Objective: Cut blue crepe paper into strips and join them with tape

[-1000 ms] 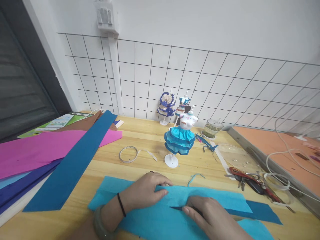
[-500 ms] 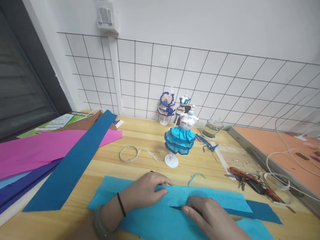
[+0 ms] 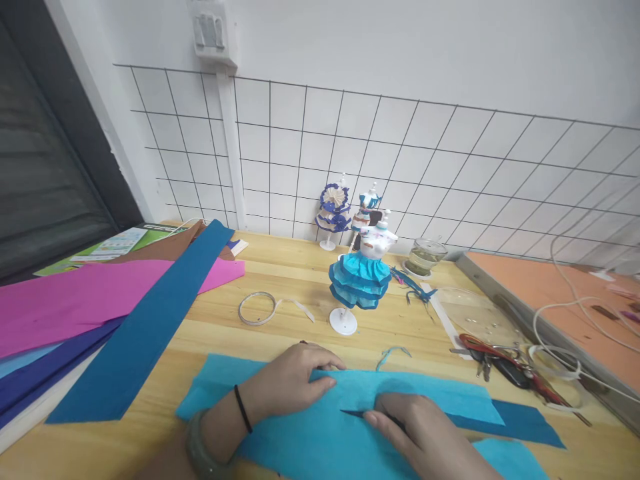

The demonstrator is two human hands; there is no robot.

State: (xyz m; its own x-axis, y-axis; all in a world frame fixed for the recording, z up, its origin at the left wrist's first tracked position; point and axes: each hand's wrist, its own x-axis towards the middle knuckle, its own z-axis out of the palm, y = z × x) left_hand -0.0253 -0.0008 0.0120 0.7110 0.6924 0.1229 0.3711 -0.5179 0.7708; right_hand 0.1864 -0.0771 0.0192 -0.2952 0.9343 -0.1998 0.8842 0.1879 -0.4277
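Bright turquoise crepe paper (image 3: 300,437) lies in layers in front of me. My left hand (image 3: 297,380) rests on it, thumb on top and fingers curled at the far edge, holding the paper. My right hand (image 3: 415,423) is closed round a dark tool with a thin pointed blade (image 3: 353,414); the rest of the tool is hidden in the hand. The blade lies against the paper, its tip pointing left. A darker teal strip (image 3: 530,423) sticks out from under the turquoise layer at right. Beyond the paper stands a small dress form (image 3: 360,280) in a layered turquoise skirt.
Two more small dress forms stand behind. At left lie pink paper (image 3: 85,293) and a long teal strip (image 3: 150,333). A tape roll (image 3: 257,323) sits mid-table. To the right are a glass cup (image 3: 425,257), keys (image 3: 510,370), a white cable and an orange-topped board (image 3: 550,287).
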